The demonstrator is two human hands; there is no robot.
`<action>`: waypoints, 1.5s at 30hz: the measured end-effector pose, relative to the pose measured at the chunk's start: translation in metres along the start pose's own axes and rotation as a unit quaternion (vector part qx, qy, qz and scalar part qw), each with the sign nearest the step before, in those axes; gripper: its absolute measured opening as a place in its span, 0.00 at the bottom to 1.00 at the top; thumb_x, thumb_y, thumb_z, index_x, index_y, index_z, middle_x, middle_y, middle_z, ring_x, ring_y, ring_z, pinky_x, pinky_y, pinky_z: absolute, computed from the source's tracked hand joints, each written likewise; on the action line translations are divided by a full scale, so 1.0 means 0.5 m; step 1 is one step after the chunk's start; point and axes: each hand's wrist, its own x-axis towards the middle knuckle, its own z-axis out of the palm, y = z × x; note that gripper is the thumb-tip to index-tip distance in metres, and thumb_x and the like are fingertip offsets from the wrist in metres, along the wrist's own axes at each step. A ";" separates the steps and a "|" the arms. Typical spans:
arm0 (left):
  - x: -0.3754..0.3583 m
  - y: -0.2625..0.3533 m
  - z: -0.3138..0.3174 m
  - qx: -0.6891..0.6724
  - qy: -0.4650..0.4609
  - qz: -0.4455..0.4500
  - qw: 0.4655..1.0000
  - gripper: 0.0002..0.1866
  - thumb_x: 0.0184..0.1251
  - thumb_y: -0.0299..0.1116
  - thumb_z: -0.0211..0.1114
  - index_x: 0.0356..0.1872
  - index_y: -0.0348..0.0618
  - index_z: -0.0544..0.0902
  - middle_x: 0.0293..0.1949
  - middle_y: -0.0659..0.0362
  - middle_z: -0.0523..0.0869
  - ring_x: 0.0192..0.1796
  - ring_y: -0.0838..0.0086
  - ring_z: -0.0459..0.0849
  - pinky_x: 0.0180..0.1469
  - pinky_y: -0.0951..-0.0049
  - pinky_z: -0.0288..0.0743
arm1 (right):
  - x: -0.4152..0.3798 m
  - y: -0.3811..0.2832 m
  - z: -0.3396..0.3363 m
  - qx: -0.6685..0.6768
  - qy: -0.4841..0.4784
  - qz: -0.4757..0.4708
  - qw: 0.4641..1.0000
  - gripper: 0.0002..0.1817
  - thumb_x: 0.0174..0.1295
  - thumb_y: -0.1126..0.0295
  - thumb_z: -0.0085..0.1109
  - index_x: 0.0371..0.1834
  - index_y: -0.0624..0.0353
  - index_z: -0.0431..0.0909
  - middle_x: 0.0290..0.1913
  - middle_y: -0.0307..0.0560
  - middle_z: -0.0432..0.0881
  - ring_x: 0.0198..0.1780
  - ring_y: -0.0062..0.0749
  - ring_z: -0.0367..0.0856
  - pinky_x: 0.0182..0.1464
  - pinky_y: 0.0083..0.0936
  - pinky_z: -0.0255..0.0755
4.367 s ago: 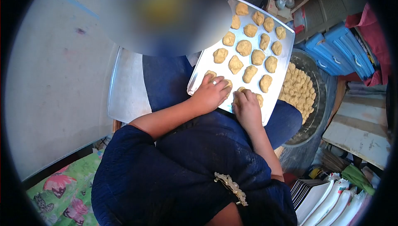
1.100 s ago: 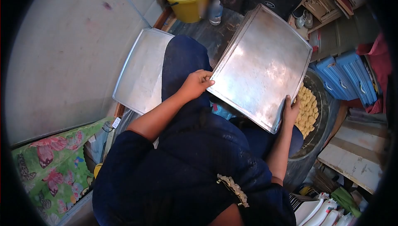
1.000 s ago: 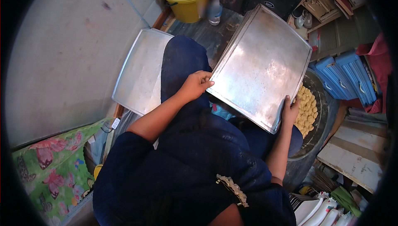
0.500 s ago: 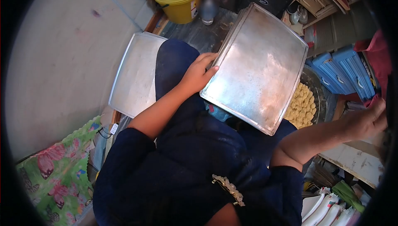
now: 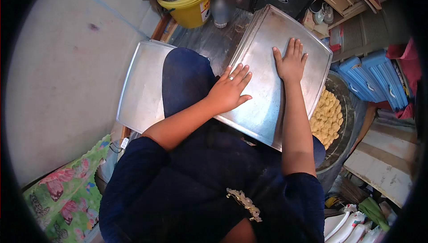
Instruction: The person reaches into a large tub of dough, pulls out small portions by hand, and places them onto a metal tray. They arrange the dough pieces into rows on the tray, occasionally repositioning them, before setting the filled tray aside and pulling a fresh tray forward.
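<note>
Hands (image 5: 229,92) (image 5: 290,62) flat on tray (image 5: 267,105) | bucket (image 5: 189,9) label unreadable

Dark wet floor (image 5: 214,42), yellow bucket (image 5: 189,9) on it, plastic bottle (image 5: 220,13) beside (blurred), dough basin (image 5: 341,122)

The near edge of the metal tray (image 5: 267,91) was lost under the left hand (image 5: 228,92) and the dark blue clothing, and the right hand (image 5: 290,63) covered part of its surface. The second tray (image 5: 140,87) was partly hidden by the knee. The tub of dough pieces (image 5: 329,113) was half hidden behind the tray, and the bottle (image 5: 219,12) was blurred.
</note>
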 end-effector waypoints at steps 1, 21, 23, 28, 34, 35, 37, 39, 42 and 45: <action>-0.001 -0.002 0.002 -0.011 0.006 0.003 1.000 0.37 0.66 0.54 0.58 0.68 0.38 0.65 0.72 0.47 0.60 0.76 0.55 0.52 0.75 0.52 0.43 | 0.001 0.000 -0.001 0.010 -0.005 0.002 1.000 0.48 0.64 0.33 0.37 0.75 0.61 0.50 0.77 0.54 0.49 0.79 0.42 0.42 0.76 0.47 0.32; 0.124 0.072 0.061 0.033 -0.005 0.039 0.999 0.46 0.64 0.65 0.48 0.69 0.30 0.60 0.71 0.39 0.58 0.76 0.51 0.52 0.75 0.51 0.39 | 0.117 0.042 0.038 0.012 0.056 0.029 0.998 0.45 0.64 0.34 0.37 0.74 0.58 0.55 0.75 0.54 0.54 0.77 0.43 0.48 0.76 0.47 0.37; 0.103 0.084 0.064 0.031 -0.013 0.038 0.999 0.46 0.65 0.64 0.49 0.69 0.30 0.60 0.71 0.38 0.58 0.76 0.50 0.52 0.75 0.52 0.39 | 0.089 0.041 0.040 0.017 0.056 0.024 0.998 0.46 0.64 0.34 0.38 0.74 0.60 0.55 0.76 0.53 0.54 0.78 0.43 0.47 0.76 0.47 0.37; 0.106 0.085 0.059 0.014 -0.015 0.039 0.999 0.45 0.64 0.62 0.53 0.69 0.31 0.60 0.70 0.36 0.57 0.74 0.47 0.54 0.74 0.49 0.43 | 0.087 0.041 0.036 0.028 0.057 0.022 0.998 0.45 0.63 0.37 0.45 0.74 0.61 0.55 0.76 0.57 0.53 0.78 0.45 0.47 0.75 0.47 0.39; 0.213 0.151 0.013 -0.029 0.011 0.082 0.996 0.40 0.64 0.57 0.58 0.68 0.37 0.64 0.67 0.36 0.62 0.72 0.41 0.57 0.72 0.46 0.49 | 0.058 0.293 -0.096 0.347 0.179 -0.028 0.920 0.35 0.58 0.57 0.65 0.68 0.56 0.66 0.65 0.57 0.69 0.66 0.47 0.68 0.66 0.36 0.61; 0.264 0.190 0.007 -0.049 0.024 0.112 0.992 0.37 0.65 0.56 0.58 0.67 0.38 0.66 0.67 0.37 0.63 0.72 0.42 0.57 0.72 0.46 0.49 | 0.053 0.366 -0.090 0.361 0.191 0.029 0.912 0.33 0.59 0.57 0.65 0.66 0.57 0.68 0.63 0.59 0.71 0.62 0.45 0.72 0.63 0.34 0.64; 0.367 0.281 0.035 -0.068 0.050 0.180 0.980 0.32 0.66 0.54 0.57 0.63 0.41 0.72 0.66 0.42 0.66 0.72 0.45 0.58 0.73 0.48 0.49 | 0.029 0.510 -0.011 0.306 0.245 0.199 0.898 0.34 0.54 0.56 0.68 0.61 0.61 0.72 0.48 0.60 0.81 0.54 0.51 0.78 0.57 0.36 0.71; 0.458 0.365 0.099 -0.048 0.067 0.237 0.968 0.29 0.66 0.53 0.57 0.60 0.42 0.75 0.65 0.44 0.69 0.72 0.49 0.59 0.74 0.50 0.48 | -0.012 0.666 0.097 0.345 0.111 0.243 0.900 0.39 0.52 0.54 0.70 0.63 0.65 0.69 0.56 0.65 0.76 0.56 0.48 0.77 0.59 0.36 0.70; 0.558 0.436 0.189 -0.019 0.021 0.243 0.970 0.26 0.65 0.50 0.58 0.54 0.39 0.79 0.62 0.42 0.71 0.73 0.48 0.58 0.75 0.49 0.43 | -0.097 0.709 0.222 0.380 -0.066 0.270 0.882 0.44 0.49 0.52 0.72 0.66 0.65 0.65 0.61 0.66 0.73 0.61 0.46 0.74 0.62 0.36 0.67; 0.578 0.440 0.232 -0.030 -0.029 0.233 0.972 0.28 0.66 0.52 0.57 0.59 0.42 0.77 0.65 0.45 0.69 0.73 0.51 0.57 0.74 0.51 0.46 | -0.210 0.657 0.387 0.438 -0.359 0.298 0.768 0.51 0.45 0.50 0.74 0.70 0.65 0.61 0.63 0.67 0.70 0.66 0.46 0.69 0.65 0.37 0.64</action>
